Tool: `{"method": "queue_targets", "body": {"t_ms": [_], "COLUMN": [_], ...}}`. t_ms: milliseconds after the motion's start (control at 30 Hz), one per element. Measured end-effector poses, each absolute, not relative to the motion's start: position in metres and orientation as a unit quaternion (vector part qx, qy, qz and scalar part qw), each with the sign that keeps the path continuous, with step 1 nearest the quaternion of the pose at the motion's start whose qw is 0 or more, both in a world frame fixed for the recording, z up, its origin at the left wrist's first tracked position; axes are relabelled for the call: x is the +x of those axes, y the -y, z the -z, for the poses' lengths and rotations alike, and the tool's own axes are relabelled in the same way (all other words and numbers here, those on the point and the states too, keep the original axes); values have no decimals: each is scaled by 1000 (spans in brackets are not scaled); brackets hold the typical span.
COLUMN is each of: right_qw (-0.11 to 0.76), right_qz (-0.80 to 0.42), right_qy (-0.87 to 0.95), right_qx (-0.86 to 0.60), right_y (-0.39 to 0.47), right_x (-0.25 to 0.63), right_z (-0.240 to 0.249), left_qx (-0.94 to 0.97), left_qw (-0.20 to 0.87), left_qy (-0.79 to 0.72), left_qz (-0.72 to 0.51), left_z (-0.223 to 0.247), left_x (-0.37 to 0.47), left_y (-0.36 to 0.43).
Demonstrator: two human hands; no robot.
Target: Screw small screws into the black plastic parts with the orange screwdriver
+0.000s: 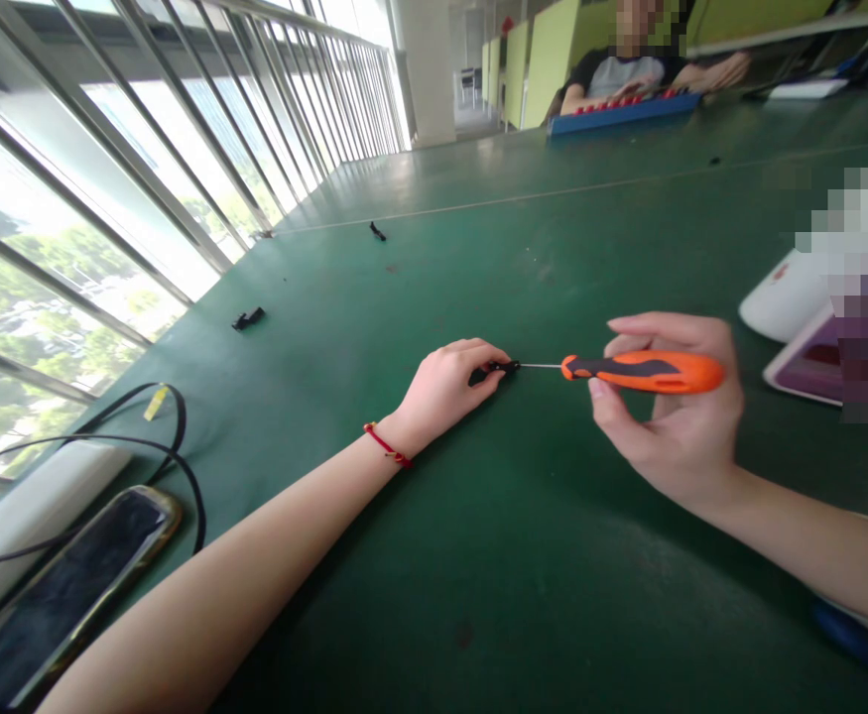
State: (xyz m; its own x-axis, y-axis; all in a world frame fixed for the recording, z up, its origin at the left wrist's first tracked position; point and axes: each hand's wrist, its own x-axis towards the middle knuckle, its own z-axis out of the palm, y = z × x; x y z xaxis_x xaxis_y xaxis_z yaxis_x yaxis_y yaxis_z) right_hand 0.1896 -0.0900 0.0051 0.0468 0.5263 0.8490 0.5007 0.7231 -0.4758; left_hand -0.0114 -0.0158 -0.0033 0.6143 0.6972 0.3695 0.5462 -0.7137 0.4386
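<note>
Near the middle of the green table, my left hand [454, 385] pinches a small black part [506, 367] between thumb and fingers, and a red cord circles that wrist. To its right, my right hand [682, 426] holds an orange and dark grey screwdriver [649, 371] by the handle, lying level. Its thin metal shaft points left, and the tip meets the right end of the black part. My left fingers cover some of the part.
Two black pieces [248, 318] [378, 231] lie on the green table [374, 327]. A phone [76, 595], white box [39, 526] and cable are at left, beside the railing. White and purple objects [812, 347] stand right. Across sits a person behind a blue tray [623, 115].
</note>
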Motion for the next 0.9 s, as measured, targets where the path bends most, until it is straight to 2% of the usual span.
{"method": "queue_targets", "body": {"t_ms": [100,233,367,633,800,900], "right_qw": [637,556,540,628,544,543], "right_qz": [-36,4,22,-14,16,32], "right_qy": [680,723,731,691,729,735], "right_qx": [-361,-410,-417,-358,-415,-405], "right_y": [88,95,99,88,95,97], "right_x": [190,191,189,188,190,189], "right_z": [-6,-11,-13,-7,-11,-11], "left_qx": [887,888,886,886,886,886], "left_qw": [145,144,147,148,147,147], "left_qy": [-349,-348,-351,-353,-351,-351], "left_qz": [-264,-265,-266,-263,-266,-265], "left_z": [3,3,3,2,3,3], "left_x": [-11,-11,-11,-11,-11,-11], "left_y": [16,16,16,17,17,16]}}
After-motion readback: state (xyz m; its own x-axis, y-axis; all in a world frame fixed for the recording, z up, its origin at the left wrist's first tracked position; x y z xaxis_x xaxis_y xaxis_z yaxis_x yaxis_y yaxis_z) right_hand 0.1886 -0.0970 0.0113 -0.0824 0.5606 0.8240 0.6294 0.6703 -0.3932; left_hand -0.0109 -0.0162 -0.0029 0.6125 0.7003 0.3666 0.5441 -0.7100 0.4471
